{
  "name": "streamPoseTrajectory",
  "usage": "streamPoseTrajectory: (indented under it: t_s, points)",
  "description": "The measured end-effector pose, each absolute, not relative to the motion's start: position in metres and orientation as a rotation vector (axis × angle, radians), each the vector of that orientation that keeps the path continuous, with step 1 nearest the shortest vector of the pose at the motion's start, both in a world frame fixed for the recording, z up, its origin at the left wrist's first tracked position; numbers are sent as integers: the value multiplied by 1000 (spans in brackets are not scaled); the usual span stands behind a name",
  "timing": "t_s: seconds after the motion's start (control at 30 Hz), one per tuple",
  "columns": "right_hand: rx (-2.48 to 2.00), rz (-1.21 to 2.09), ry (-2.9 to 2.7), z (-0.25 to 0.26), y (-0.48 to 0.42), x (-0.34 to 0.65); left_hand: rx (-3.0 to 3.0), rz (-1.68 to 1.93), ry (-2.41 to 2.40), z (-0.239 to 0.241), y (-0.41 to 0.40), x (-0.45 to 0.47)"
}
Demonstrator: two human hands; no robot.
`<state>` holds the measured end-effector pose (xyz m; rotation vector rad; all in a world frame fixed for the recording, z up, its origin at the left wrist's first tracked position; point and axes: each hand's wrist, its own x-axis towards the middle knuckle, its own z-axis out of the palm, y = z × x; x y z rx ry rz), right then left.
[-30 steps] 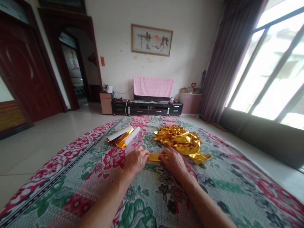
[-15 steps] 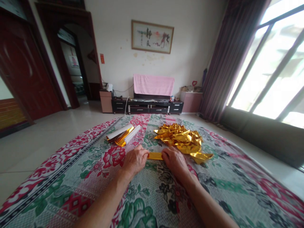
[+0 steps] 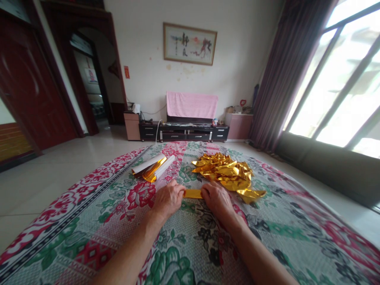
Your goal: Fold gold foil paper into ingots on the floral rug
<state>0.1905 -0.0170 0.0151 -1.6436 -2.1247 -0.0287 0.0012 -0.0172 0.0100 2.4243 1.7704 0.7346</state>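
A narrow folded strip of gold foil paper (image 3: pixel 192 193) stretches between my two hands, just above or on the flowered cloth. My left hand (image 3: pixel 170 196) pinches its left end, and my right hand (image 3: pixel 217 198) pinches its right end. The fingertips of both hands are partly hidden behind the knuckles. Beyond my right hand lies a heap of folded gold foil pieces (image 3: pixel 228 170), with one piece (image 3: pixel 251 195) at its near right edge. To the far left of my hands rests a loosely curled stack of gold foil sheets with white backs (image 3: pixel 154 166).
The flowered cloth (image 3: pixel 118 233) covers the rounded surface under my hands. Past its far edge stands a low black cabinet (image 3: pixel 178 134) with a pink cloth (image 3: pixel 192 105) draped over something. A window (image 3: pixel 350 79) and purple curtain (image 3: pixel 276 79) are on the right.
The camera view has shifted very slightly. Both hands keep hold of the gold foil strip in nearly the same position.
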Motion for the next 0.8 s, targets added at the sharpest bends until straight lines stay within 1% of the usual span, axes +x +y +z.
streamPoseTrajectory:
  t_s: [0.17,0.33,0.8]
  points:
    - [-1658,-2,-2096,14,-16,190,2443,737,1770,8,-16,1]
    - [-1677,34,-2054,14,-15,190,2412,824,1771,8,-16,1]
    - [-1661,35,-2000,10,-14,191,2345,896,1847,5,-16,0]
